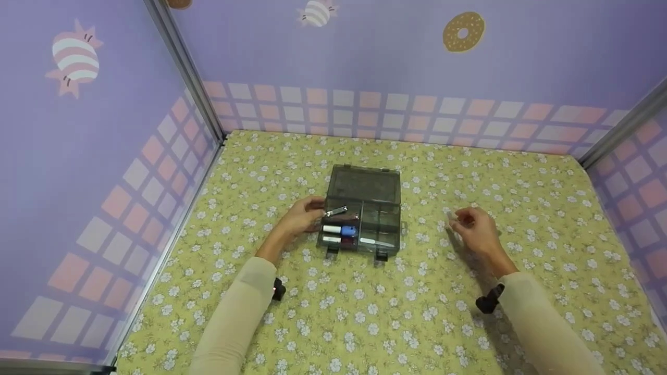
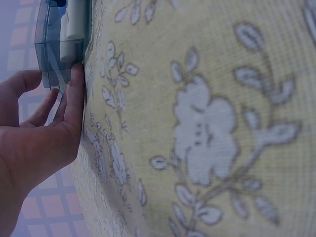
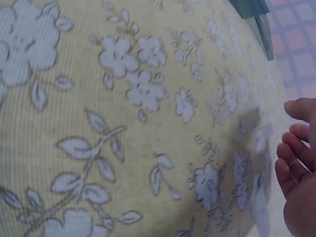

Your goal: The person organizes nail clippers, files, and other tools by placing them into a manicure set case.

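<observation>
In the head view my left hand (image 1: 301, 216) grips the left side of an open, dark see-through organizer box (image 1: 381, 224). Thumb and fingers stand either side of the box wall (image 2: 48, 59) in the left wrist view. Nail clippers (image 1: 336, 211) lie at the box's left edge by my fingertips. Below them are a white-and-blue stick-shaped item (image 1: 341, 230) and a white and dark red one (image 1: 338, 240). A thin tool with a white handle (image 1: 375, 242) lies in the front right compartment. Off to the right, my right hand (image 1: 477, 229) pinches a small pale piece (image 1: 451, 214) above the cloth.
The box's lid (image 1: 363, 183) is folded back, away from me. Two latches (image 1: 382, 256) hang at its front. A yellow flowered cloth (image 1: 365, 307) covers the table, with patterned purple walls (image 1: 365, 62) at the back and sides.
</observation>
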